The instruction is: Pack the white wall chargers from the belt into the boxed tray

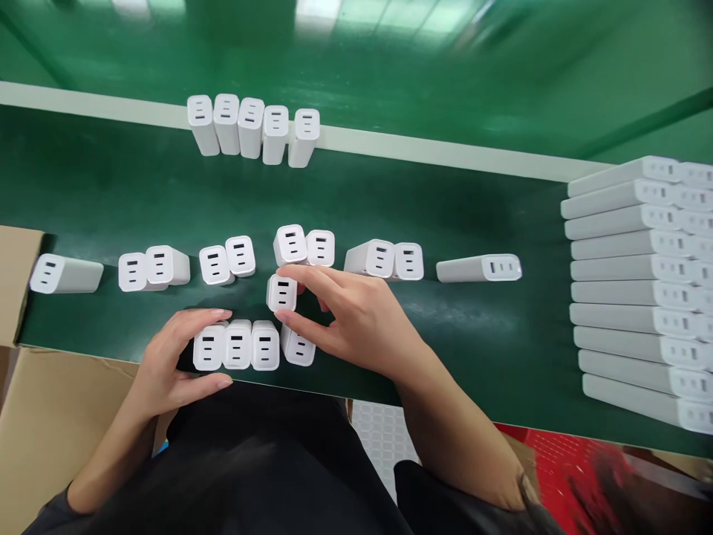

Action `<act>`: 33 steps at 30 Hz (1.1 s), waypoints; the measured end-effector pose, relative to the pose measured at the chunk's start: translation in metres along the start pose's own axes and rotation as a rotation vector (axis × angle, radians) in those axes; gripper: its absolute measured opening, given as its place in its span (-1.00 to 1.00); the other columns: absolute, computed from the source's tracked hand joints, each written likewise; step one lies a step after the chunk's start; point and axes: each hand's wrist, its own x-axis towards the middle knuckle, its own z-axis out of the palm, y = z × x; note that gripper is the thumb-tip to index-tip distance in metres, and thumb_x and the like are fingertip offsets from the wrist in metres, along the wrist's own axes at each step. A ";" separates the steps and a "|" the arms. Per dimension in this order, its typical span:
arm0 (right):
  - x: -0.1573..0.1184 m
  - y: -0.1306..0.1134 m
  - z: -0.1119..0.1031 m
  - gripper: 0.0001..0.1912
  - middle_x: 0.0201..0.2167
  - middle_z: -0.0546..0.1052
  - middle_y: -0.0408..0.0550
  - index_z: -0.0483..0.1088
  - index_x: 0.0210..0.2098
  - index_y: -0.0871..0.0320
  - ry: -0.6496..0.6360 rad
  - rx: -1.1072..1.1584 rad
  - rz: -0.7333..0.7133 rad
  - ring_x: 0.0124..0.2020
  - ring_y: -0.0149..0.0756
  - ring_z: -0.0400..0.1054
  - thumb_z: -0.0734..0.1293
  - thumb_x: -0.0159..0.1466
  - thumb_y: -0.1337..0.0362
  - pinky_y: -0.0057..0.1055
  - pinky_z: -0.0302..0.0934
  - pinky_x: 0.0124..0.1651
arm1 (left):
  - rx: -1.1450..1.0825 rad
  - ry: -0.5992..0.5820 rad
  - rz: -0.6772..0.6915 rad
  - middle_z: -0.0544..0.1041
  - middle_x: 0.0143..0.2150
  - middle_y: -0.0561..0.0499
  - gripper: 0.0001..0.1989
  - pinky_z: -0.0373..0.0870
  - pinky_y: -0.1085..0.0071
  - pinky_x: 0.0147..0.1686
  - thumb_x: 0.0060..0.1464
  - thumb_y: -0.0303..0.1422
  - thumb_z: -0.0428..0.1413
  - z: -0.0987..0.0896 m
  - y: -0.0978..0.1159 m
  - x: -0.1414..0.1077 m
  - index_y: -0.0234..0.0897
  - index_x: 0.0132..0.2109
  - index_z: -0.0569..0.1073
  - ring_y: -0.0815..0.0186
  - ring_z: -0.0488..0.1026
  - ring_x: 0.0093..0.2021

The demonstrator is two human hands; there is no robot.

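Between the thumb and forefinger of my right hand (pixel 356 312) is a white USB charger (pixel 281 294), its port face turned up. My left hand (pixel 172 364) curves around the left end of a row of three white chargers (pixel 237 346), fingers and thumb apart above and below the leftmost one. Another charger (pixel 299 348) stands just right of that row, partly under my right thumb. Beyond my right hand, a pair of chargers (pixel 291 245) stands close to its knuckles. Whether my left fingertips touch the row, I cannot tell.
More white chargers (pixel 241 256) stand in pairs across the green table (pixel 445 357), with single ones at either side. Several chargers (pixel 252 128) line the back ledge. A large stack of chargers (pixel 624 271) rises at the right. A cardboard box (pixel 61 416) is at the left.
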 end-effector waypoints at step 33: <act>-0.010 0.013 -0.037 -0.59 -0.53 0.50 -0.28 0.35 -0.06 0.05 -0.418 0.084 0.012 -0.54 -0.37 0.37 0.45 0.20 0.03 -0.45 0.08 -0.46 | 0.061 0.004 -0.009 0.51 0.10 -0.10 -0.44 0.42 0.28 0.01 0.13 -0.21 0.22 0.003 -0.002 -0.005 -0.12 0.23 0.27 0.16 0.48 0.03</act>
